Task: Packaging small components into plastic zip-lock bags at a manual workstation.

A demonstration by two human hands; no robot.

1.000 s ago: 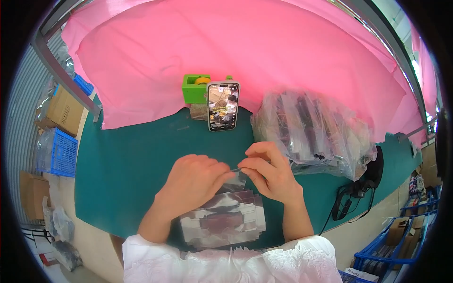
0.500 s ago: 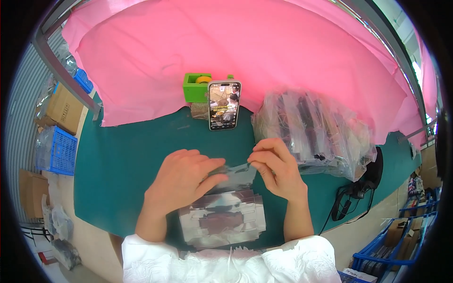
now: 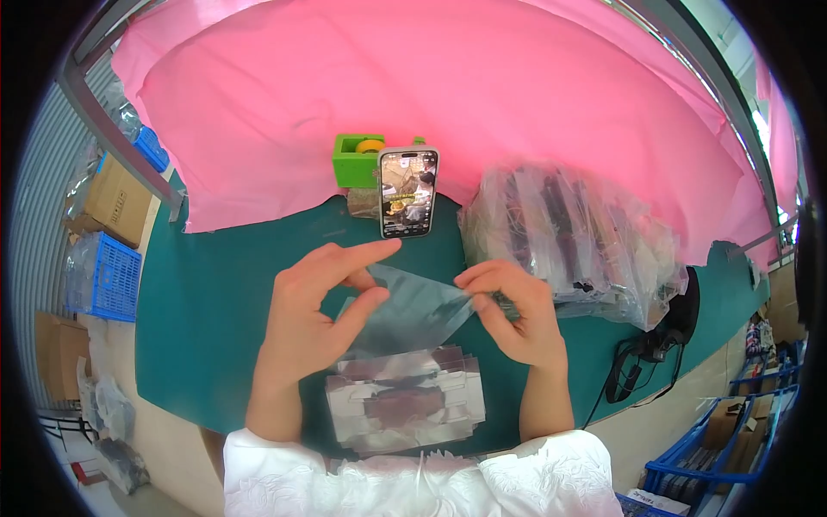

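Observation:
A clear plastic bag [image 3: 412, 308] is stretched between both hands above the green tabletop [image 3: 207, 302]. My left hand [image 3: 320, 306] pinches the bag's left edge with thumb and fingers, index finger extended. At the bag's right corner, my right hand [image 3: 515, 312] grips with fingertips. Below the hands lies a flat stack of clear bagged items [image 3: 405, 409] with dark contents, near the table's front edge.
A phone [image 3: 408, 191] stands upright with its screen lit, in front of a green tape dispenser [image 3: 357, 159]. A large heap of clear bagged items [image 3: 573, 241] sits at the right. Pink cloth [image 3: 448, 95] covers the back. Blue crates [image 3: 103, 277] and cardboard boxes stand at the left.
The hands have moved apart and risen slightly, lifting one clear bag off the stack and spreading it between them.

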